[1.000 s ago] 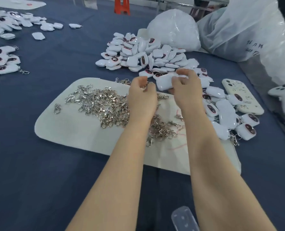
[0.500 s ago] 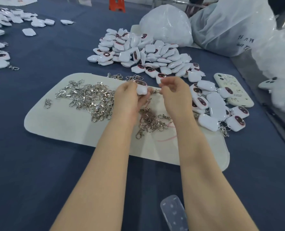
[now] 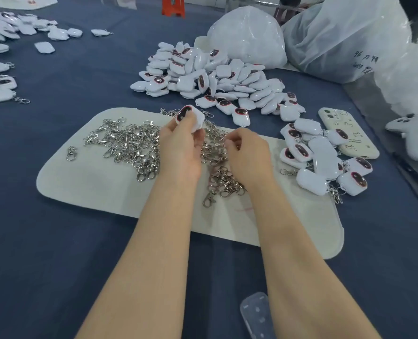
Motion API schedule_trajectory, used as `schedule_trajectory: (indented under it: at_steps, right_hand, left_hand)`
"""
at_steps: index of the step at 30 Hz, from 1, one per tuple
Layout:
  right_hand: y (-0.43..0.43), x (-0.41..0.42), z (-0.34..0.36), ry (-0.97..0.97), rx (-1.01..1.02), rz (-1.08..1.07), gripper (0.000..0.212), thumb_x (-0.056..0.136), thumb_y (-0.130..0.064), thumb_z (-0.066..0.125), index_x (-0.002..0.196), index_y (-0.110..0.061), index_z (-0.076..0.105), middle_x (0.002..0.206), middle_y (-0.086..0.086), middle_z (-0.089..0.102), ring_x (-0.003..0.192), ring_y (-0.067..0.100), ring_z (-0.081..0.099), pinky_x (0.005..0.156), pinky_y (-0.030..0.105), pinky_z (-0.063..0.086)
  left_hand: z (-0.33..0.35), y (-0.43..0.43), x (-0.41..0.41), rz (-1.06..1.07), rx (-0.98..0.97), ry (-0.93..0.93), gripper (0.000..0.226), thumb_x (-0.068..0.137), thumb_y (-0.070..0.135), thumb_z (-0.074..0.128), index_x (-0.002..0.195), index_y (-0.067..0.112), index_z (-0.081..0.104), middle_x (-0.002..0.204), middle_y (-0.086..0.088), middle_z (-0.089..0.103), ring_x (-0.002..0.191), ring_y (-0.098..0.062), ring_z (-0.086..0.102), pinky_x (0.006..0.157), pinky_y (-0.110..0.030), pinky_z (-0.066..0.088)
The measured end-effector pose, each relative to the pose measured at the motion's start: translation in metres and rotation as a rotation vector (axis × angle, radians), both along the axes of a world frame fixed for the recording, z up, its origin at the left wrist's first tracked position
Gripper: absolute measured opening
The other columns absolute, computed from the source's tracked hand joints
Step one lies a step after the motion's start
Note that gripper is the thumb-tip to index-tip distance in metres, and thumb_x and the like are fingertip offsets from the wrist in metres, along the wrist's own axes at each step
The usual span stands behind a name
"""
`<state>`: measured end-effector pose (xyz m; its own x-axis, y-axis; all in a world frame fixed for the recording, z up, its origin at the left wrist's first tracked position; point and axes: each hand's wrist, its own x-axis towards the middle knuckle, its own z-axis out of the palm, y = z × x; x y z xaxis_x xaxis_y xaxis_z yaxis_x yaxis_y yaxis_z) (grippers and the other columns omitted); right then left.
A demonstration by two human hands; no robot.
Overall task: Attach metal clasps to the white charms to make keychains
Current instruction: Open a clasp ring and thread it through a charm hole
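So far we have few keychains point(image 3: 325, 157) done and a large heap point(image 3: 215, 77) waiting, our left hand point(image 3: 181, 148) gripping one charm point(image 3: 189, 117) above the clasps point(image 3: 129, 145), though we cannot tell whether our curled right hand point(image 3: 248, 152) holds one.

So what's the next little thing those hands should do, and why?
Probably the right hand should pinch one clasp from the pile of clasps beneath it and carry it to the white charm that the left hand holds; no clasp shows on that charm yet.
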<state>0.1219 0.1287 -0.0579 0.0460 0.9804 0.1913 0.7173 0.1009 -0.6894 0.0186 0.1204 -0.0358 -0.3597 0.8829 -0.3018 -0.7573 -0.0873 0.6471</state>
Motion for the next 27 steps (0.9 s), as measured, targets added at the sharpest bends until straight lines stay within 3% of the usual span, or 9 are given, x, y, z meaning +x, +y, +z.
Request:
schedule_trajectory:
  at_steps: [3, 5, 7, 9, 11, 14, 20, 25, 27]
  right_hand:
    - [0.003, 0.007, 0.006, 0.295, 0.011, -0.096, 0.011, 0.094, -0.014, 0.05, 0.097, -0.015, 0.061, 0.095, 0.001, 0.067, 0.087, 0.014, 0.06, 0.082, 0.028, 0.047]
    - [0.005, 0.01, 0.011, 0.539, -0.029, -0.116, 0.011, 0.095, -0.01, 0.049, 0.093, -0.017, 0.058, 0.084, -0.001, 0.067, 0.079, 0.012, 0.064, 0.08, 0.03, 0.053]
    - [0.006, 0.013, 0.015, 0.719, -0.068, -0.085, 0.016, 0.095, -0.006, 0.049, 0.092, -0.017, 0.06, 0.076, -0.003, 0.065, 0.066, 0.006, 0.062, 0.07, 0.022, 0.054]
    - [0.006, 0.016, 0.02, 0.805, -0.092, -0.035, 0.021, 0.094, -0.003, 0.048, 0.093, -0.017, 0.064, 0.074, -0.003, 0.065, 0.061, 0.004, 0.06, 0.064, 0.018, 0.051]
    - [0.005, 0.017, 0.022, 0.826, -0.101, 0.006, 0.022, 0.094, -0.003, 0.049, 0.092, -0.018, 0.066, 0.074, -0.002, 0.066, 0.061, 0.003, 0.06, 0.064, 0.018, 0.05]
    - [0.005, 0.016, 0.026, 0.805, -0.096, 0.028, 0.022, 0.092, -0.003, 0.05, 0.091, -0.018, 0.066, 0.076, 0.0, 0.067, 0.062, 0.005, 0.06, 0.065, 0.02, 0.048]
    - [0.002, 0.013, 0.03, 0.857, -0.119, 0.066, 0.019, 0.092, -0.001, 0.05, 0.094, -0.012, 0.065, 0.08, 0.005, 0.067, 0.063, 0.008, 0.058, 0.062, 0.019, 0.047]
    - [0.002, 0.013, 0.031, 0.853, -0.104, 0.069, 0.02, 0.092, 0.001, 0.049, 0.091, -0.012, 0.064, 0.08, 0.006, 0.065, 0.065, 0.01, 0.06, 0.064, 0.019, 0.05]
    - [0.003, 0.013, 0.031, 0.861, -0.103, 0.08, 0.02, 0.092, 0.001, 0.049, 0.089, -0.012, 0.064, 0.079, 0.006, 0.065, 0.066, 0.011, 0.061, 0.065, 0.021, 0.051]
  left_hand:
    - [0.001, -0.002, 0.002, 0.005, -0.018, 0.119, 0.041, 0.089, 0.0, 0.054, 0.125, 0.015, 0.042, 0.107, -0.01, 0.051, 0.079, -0.019, 0.058, 0.061, -0.021, 0.056]
    - [0.002, -0.003, 0.003, -0.049, -0.033, 0.225, 0.03, 0.09, 0.002, 0.05, 0.114, 0.02, 0.048, 0.112, -0.011, 0.049, 0.086, -0.023, 0.059, 0.064, -0.025, 0.058]
    - [0.004, -0.006, 0.003, -0.108, -0.076, 0.277, 0.009, 0.092, 0.009, 0.052, 0.096, 0.016, 0.055, 0.101, -0.009, 0.056, 0.083, -0.022, 0.059, 0.065, -0.027, 0.058]
    - [0.003, -0.006, 0.005, -0.142, -0.105, 0.372, 0.011, 0.09, 0.018, 0.06, 0.082, 0.015, 0.053, 0.073, -0.002, 0.061, 0.067, -0.016, 0.055, 0.06, -0.026, 0.054]
    - [0.0, -0.005, 0.006, -0.148, -0.105, 0.559, 0.019, 0.087, 0.022, 0.066, 0.076, 0.016, 0.052, 0.054, 0.004, 0.058, 0.05, -0.011, 0.048, 0.05, -0.017, 0.045]
    - [-0.003, -0.005, 0.006, -0.111, -0.083, 0.819, 0.014, 0.084, 0.025, 0.069, 0.076, 0.021, 0.058, 0.065, 0.004, 0.055, 0.052, -0.008, 0.047, 0.045, -0.016, 0.036]
    - [0.0, -0.007, 0.012, -0.249, 0.022, 0.918, 0.021, 0.089, 0.017, 0.063, 0.074, 0.032, 0.062, 0.066, 0.016, 0.057, 0.05, 0.008, 0.049, 0.043, -0.011, 0.034]
    - [-0.003, -0.004, 0.009, -0.259, 0.012, 0.935, 0.02, 0.087, 0.016, 0.064, 0.073, 0.031, 0.064, 0.055, 0.02, 0.056, 0.049, 0.006, 0.048, 0.041, -0.012, 0.033]
    - [-0.003, -0.004, 0.01, -0.269, 0.019, 0.915, 0.015, 0.087, 0.018, 0.065, 0.078, 0.029, 0.063, 0.064, 0.018, 0.057, 0.057, 0.005, 0.048, 0.042, -0.01, 0.034]
